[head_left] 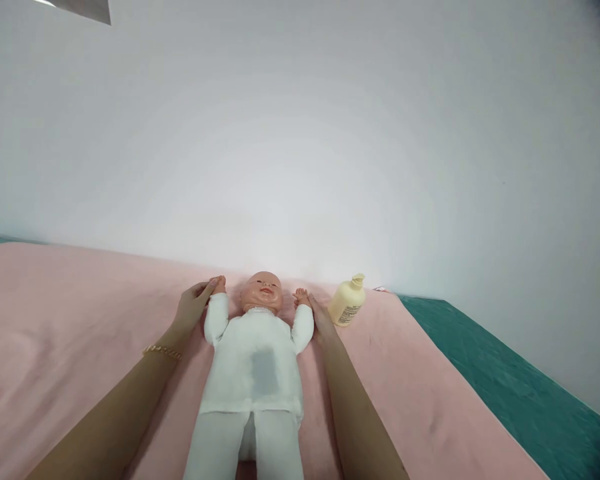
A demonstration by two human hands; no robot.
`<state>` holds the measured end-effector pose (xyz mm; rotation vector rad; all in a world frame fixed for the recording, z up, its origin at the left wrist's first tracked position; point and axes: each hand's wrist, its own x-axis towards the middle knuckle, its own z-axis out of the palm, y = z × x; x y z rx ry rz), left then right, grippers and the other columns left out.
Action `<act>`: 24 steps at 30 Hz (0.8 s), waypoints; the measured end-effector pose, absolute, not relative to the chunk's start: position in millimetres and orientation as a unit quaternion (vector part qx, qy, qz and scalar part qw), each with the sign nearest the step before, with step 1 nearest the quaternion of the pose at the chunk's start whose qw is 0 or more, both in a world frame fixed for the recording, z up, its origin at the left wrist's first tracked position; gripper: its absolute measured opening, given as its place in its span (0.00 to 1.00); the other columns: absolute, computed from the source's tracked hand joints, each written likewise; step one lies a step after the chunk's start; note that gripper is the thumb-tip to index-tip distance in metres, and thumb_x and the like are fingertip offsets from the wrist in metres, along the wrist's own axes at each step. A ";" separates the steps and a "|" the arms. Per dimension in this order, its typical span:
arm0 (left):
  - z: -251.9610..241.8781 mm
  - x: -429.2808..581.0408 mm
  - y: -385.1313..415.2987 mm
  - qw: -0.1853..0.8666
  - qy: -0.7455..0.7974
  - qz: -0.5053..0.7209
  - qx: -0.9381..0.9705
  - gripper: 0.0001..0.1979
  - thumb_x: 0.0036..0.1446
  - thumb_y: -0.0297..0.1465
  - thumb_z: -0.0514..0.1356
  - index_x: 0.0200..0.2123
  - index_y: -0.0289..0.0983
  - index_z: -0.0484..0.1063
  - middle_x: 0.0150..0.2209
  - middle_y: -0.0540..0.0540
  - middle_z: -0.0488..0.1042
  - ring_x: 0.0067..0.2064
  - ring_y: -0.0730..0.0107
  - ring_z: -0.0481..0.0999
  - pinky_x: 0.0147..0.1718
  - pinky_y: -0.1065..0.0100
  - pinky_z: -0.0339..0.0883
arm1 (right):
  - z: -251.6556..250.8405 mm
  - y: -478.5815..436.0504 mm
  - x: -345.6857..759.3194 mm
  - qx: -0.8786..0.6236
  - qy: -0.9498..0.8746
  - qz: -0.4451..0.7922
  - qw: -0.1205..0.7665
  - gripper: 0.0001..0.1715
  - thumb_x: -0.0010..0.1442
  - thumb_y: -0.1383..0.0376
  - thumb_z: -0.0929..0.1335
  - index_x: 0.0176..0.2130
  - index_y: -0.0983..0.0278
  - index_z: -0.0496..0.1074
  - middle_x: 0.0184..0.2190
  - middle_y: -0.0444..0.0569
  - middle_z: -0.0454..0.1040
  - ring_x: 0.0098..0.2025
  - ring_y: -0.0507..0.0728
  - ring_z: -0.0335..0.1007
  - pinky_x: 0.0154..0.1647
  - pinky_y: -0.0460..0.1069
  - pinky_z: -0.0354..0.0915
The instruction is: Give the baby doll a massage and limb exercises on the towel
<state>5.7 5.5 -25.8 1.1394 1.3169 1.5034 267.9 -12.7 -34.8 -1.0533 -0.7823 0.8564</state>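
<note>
A baby doll (250,363) in a white long-sleeved top and white trousers lies on its back, head toward the wall, both arms bent upward. A blurred grey patch shows on its top. My left hand (196,303) has its thumb and fingers closed on the doll's hand at the left. At the other side, my right hand (321,320) rests against the doll's sleeve and wrist, gripping there; most of its fingers are hidden. Just right of that hand a pale yellow pump bottle (347,300) stands upright, with small print on its side.
A pink cloth (405,393) lies under the doll, with soft wrinkles. Green surface (505,380) shows beyond its right edge, and a sliver at the far left. A white wall (300,147) rises directly behind. A grey-brown object (87,8) juts in at the top left.
</note>
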 end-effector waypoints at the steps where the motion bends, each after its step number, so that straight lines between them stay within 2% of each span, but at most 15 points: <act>1: -24.5 6.6 2.7 0.396 0.527 0.609 0.441 0.26 0.48 0.50 0.64 0.39 0.32 0.78 0.43 0.36 0.80 0.44 0.54 0.78 0.40 0.62 0.72 | -34.9 -15.1 266.2 -0.472 -0.354 0.375 0.715 0.15 0.65 0.56 0.68 0.43 0.65 0.74 0.42 0.49 0.76 0.39 0.55 0.74 0.39 0.52 0.73; 5: -16.5 10.4 -13.7 0.337 0.542 0.656 0.403 0.22 0.52 0.46 0.63 0.43 0.34 0.77 0.46 0.38 0.79 0.48 0.55 0.77 0.46 0.60 0.71 | -28.7 -27.0 268.9 -0.469 -0.356 0.333 0.736 0.16 0.65 0.57 0.68 0.48 0.65 0.72 0.46 0.50 0.74 0.43 0.57 0.73 0.44 0.54 0.73; 9: -11.3 9.9 -33.6 0.294 0.555 0.677 0.384 0.22 0.50 0.46 0.65 0.41 0.35 0.77 0.43 0.40 0.79 0.47 0.53 0.77 0.47 0.56 0.71 | -18.4 -44.0 278.9 -0.469 -0.352 0.302 0.751 0.20 0.65 0.57 0.68 0.53 0.65 0.68 0.51 0.53 0.71 0.47 0.59 0.72 0.47 0.58 0.72; 13: -13.5 4.9 -53.5 0.255 0.567 0.699 0.354 0.21 0.48 0.43 0.68 0.41 0.35 0.75 0.45 0.39 0.78 0.49 0.52 0.77 0.49 0.52 0.70 | -14.7 -69.7 289.3 -0.479 -0.346 0.279 0.757 0.20 0.66 0.58 0.67 0.54 0.64 0.68 0.52 0.53 0.70 0.49 0.59 0.71 0.48 0.58 0.71; 17: -17.1 -0.7 -77.1 0.221 0.554 0.735 0.322 0.24 0.47 0.42 0.69 0.44 0.36 0.72 0.48 0.39 0.78 0.51 0.54 0.77 0.52 0.53 0.69 | -16.0 -102.5 299.1 -0.493 -0.338 0.263 0.758 0.20 0.65 0.56 0.67 0.52 0.65 0.70 0.51 0.53 0.72 0.48 0.59 0.72 0.48 0.58 0.71; 19: -18.4 -4.0 -91.4 0.213 0.556 0.743 0.306 0.25 0.46 0.42 0.69 0.45 0.36 0.72 0.48 0.39 0.77 0.50 0.54 0.77 0.52 0.54 0.70 | -17.9 -120.4 301.7 -0.497 -0.332 0.259 0.759 0.23 0.63 0.54 0.69 0.51 0.65 0.71 0.51 0.55 0.74 0.50 0.61 0.72 0.48 0.58 0.71; 22: -20.0 -9.5 -115.2 0.206 0.584 0.731 0.287 0.29 0.45 0.43 0.69 0.48 0.36 0.71 0.47 0.39 0.77 0.48 0.53 0.78 0.49 0.53 0.72 | -23.0 -148.0 299.7 -0.505 -0.304 0.248 0.769 0.33 0.53 0.50 0.73 0.51 0.66 0.70 0.53 0.59 0.74 0.54 0.65 0.71 0.50 0.56 0.70; 24: -20.7 -12.1 -131.4 0.208 0.603 0.714 0.289 0.28 0.46 0.42 0.68 0.49 0.36 0.71 0.46 0.41 0.77 0.47 0.53 0.78 0.49 0.52 0.72 | -26.8 -166.2 294.6 -0.520 -0.281 0.237 0.771 0.39 0.48 0.48 0.74 0.52 0.67 0.68 0.54 0.61 0.72 0.55 0.66 0.71 0.51 0.56 0.69</act>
